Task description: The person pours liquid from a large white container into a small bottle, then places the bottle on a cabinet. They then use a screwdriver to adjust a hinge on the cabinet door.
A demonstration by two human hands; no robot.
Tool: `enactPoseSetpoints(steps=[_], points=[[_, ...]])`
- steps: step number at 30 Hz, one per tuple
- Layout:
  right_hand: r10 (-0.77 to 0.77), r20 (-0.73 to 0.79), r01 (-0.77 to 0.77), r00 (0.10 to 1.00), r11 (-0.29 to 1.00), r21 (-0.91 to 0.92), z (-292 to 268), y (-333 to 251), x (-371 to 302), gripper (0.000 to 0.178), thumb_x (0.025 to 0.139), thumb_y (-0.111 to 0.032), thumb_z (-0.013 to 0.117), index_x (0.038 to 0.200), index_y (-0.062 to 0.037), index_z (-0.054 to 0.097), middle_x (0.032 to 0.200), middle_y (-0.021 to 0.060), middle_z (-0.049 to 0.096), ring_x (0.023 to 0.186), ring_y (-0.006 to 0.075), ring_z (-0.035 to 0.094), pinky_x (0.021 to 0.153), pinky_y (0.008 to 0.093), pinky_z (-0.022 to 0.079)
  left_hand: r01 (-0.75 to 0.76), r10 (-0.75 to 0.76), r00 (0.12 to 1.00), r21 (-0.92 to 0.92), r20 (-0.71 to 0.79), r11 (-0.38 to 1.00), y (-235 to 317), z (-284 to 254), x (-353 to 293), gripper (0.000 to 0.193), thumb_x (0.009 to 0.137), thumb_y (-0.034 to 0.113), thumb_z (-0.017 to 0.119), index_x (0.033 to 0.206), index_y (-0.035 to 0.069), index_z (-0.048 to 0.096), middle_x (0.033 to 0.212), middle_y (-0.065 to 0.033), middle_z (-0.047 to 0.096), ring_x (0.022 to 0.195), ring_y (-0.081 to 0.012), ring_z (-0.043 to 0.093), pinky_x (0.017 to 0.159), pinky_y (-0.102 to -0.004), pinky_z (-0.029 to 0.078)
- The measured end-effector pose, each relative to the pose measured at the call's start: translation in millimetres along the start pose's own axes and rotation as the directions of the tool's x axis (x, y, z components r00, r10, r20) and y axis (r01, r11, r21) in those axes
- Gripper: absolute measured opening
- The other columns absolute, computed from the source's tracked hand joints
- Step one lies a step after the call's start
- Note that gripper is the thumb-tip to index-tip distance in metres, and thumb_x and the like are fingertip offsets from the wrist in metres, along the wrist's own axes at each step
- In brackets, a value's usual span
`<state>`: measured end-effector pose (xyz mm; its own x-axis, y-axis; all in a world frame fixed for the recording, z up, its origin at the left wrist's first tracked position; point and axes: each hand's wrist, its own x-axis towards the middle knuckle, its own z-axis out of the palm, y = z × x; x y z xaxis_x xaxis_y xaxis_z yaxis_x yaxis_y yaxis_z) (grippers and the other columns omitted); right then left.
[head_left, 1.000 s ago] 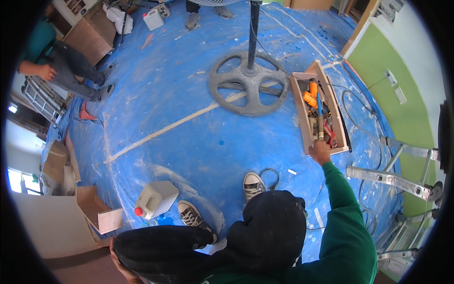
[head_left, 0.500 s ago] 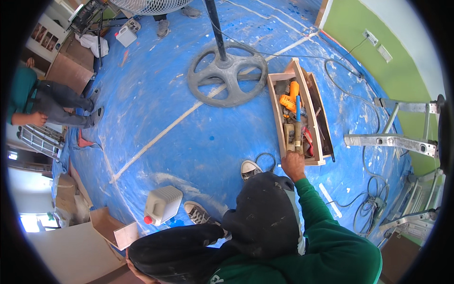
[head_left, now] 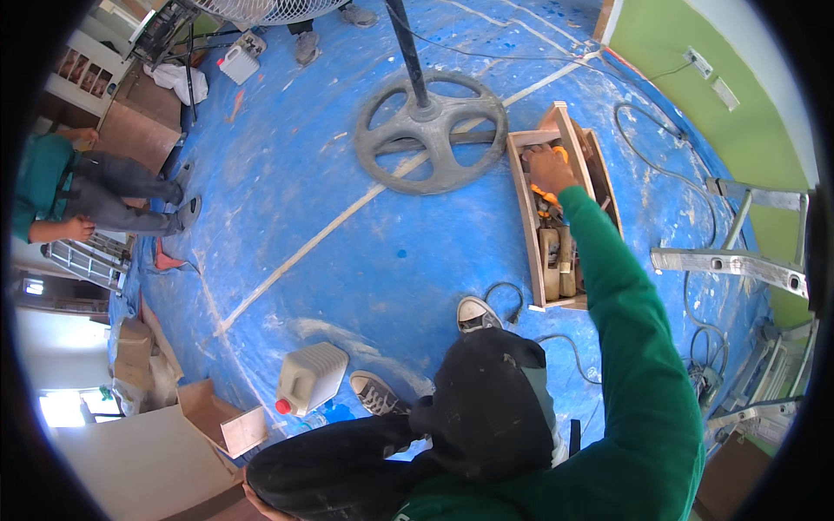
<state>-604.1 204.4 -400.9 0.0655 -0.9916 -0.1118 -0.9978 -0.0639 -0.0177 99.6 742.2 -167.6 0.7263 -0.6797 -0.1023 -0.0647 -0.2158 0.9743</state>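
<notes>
"Where is your right hand (head_left: 551, 169)?"

"Down in the wooden toolbox (head_left: 527, 230), at the far end of its left compartment, right over the orange tool (head_left: 547, 195). My fingers are curled downward, but they and my knuckles cover the contact, so I can't tell whether they have closed around it."

"And the left hand (head_left: 261, 504)?"

"By my left knee, mostly hidden behind the black trousers (head_left: 339, 464). Perhaps I'm bracing there while I lean out; I can't tell how its fingers stand."

"Why are the tools lying like that?"

"The box is narrow, so I'd say the longer pieces go lengthwise to fit. The wooden pieces (head_left: 565, 252) lie at the end nearer me, the orange tool farther off. The raised board (head_left: 577, 148) separates this side from the other, probably doubling as a carrying rail. The box sits on the blue sheet (head_left: 304, 226), just beside the fan base (head_left: 432, 130), within one arm's reach, and the sheet presumably guards the floor."

"Any labels or writing?"

"None I can read. The pale jug (head_left: 313, 378) shows no legible print from here, and the mark on my green top (head_left: 643, 417) is cut off at the lower edge."
</notes>
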Motion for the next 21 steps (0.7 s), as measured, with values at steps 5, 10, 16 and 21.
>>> enactPoseSetpoints(steps=[5,10,16,21], points=[[-0.082,0.246,0.075,0.966,0.996,0.038,59,74,37,0.047,0.093,-0.005,0.060,0.138,-0.0093,0.072,0.148,0.0145,0.065,0.135,0.0362,0.062,0.120,0.0555,0.046,0.026,-0.025,0.999,-0.018,0.038,1.000,-10,-2,18,0.068,0.114,0.050,0.040,0.159,0.000,0.047,0.152,-0.0209,0.060,0.138,-0.0352,0.060,0.120,-0.0516,0.047],[0.015,0.406,0.115,0.914,0.949,-0.294,17,53,42,0.031,0.092,-0.011,0.063,0.116,-0.0088,0.084,0.125,0.0157,0.079,0.127,0.0372,0.070,0.105,0.0535,0.056,0.013,-0.013,1.000,-0.007,0.011,1.000,-8,-6,4,0.068,0.114,0.051,0.039,0.159,0.000,0.048,0.150,-0.0202,0.061,0.137,-0.0350,0.060,0.119,-0.0514,0.048],[0.033,0.380,0.032,0.925,0.986,-0.165,40,36,82,0.024,0.093,-0.013,0.065,0.105,-0.0048,0.085,0.118,0.0198,0.080,0.114,0.0375,0.077,0.097,0.0519,0.060,-0.032,0.032,0.999,-0.002,0.001,0.999,2,-16,-17,0.068,0.114,0.052,0.038,0.158,0.001,0.049,0.148,-0.0194,0.063,0.135,-0.0348,0.062,0.118,-0.0513,0.048],[-0.002,-0.181,-0.048,0.983,0.960,-0.275,156,133,119,0.019,0.096,-0.015,0.065,0.101,-0.0045,0.081,0.097,0.0176,0.079,0.091,0.0352,0.077,0.072,0.0506,0.061,-0.034,0.042,0.994,-0.085,0.097,0.996,-38,-6,20,0.067,0.114,0.052,0.038,0.155,0.001,0.052,0.146,-0.0190,0.065,0.134,-0.0342,0.062,0.118,-0.0510,0.049]])
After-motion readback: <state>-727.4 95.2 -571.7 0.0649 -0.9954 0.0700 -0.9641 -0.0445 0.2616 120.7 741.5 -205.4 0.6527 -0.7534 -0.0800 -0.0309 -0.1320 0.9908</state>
